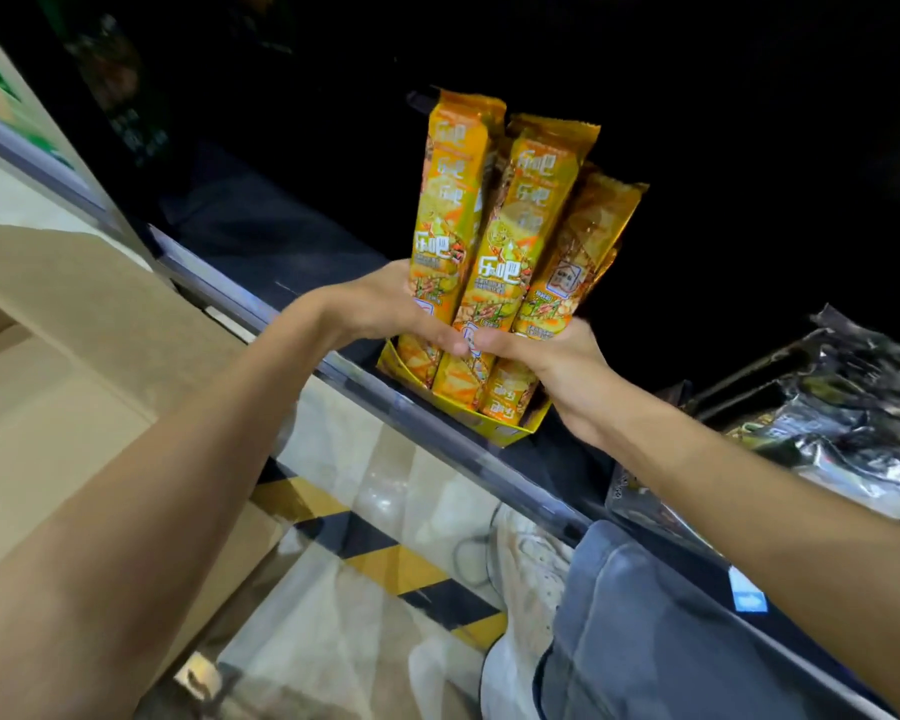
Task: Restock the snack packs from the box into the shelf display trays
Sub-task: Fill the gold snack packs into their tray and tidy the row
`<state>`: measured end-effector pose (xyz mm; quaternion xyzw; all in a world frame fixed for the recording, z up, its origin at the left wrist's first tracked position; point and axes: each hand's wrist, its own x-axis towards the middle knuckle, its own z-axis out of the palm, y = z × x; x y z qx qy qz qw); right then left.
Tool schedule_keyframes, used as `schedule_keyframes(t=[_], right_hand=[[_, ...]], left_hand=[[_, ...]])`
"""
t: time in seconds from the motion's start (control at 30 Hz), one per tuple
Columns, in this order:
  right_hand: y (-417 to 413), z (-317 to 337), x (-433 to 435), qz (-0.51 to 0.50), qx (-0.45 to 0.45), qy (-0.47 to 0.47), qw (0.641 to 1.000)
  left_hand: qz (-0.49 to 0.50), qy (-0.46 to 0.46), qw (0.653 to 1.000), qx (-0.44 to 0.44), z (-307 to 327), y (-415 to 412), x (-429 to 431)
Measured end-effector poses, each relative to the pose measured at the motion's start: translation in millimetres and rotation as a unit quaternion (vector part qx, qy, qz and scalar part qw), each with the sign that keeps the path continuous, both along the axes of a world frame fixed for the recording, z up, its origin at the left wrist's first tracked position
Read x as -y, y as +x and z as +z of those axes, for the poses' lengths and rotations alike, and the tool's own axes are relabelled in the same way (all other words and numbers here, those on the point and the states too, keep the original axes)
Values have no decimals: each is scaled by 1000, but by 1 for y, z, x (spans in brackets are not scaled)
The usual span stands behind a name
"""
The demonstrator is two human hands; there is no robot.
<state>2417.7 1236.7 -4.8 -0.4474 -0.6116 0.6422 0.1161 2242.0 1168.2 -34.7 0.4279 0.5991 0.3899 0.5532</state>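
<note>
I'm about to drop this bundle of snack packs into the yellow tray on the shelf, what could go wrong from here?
1. The snack packs fan apart at the top, held only low down by the left hand and right hand; one could slip loose.
2. The yellow tray sits at the shelf edge, so pushing down might tip it off.

Several long orange-yellow snack packs [494,241] stand upright, bunched together, their lower ends inside a yellow display tray [494,426] on the shelf [281,241]; a cardboard box [74,324] sits left.
</note>
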Motion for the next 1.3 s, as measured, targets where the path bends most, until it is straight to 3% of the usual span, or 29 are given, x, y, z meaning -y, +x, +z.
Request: schedule_keyframes(t=[0.17,0.5,0.67,0.77,0.8,0.87,0.97,1.07,1.2,1.3], right_hand=[[3,-6,3,25,-23,59,998],[4,-22,14,-65,7,178,982],[10,-25,18,-73,27,221,972],[10,-26,15,-58,34,198,978],[10,-25,14,-51,35,183,981],[9,-19,12,-33,31,137,990],[11,-7,6,11,-22,78,997],[13,-2,0,25,-41,18,999],[11,4,-14,64,-30,-82,994],[10,3,-14,61,-12,-63,996]], left_hand=[[-28,19,999,-22,2,-3,0],[-63,18,995,-79,0,-8,3],[-55,9,966,-251,-3,-6,7],[-56,-4,939,-338,-3,-6,5],[-66,-1,951,-303,-3,-6,4],[-86,12,987,-136,-3,-5,5],[-61,43,997,15,-2,-6,7],[-40,65,995,61,0,-4,6],[-47,39,997,43,-8,3,0],[-47,24,999,14,-7,4,-2]])
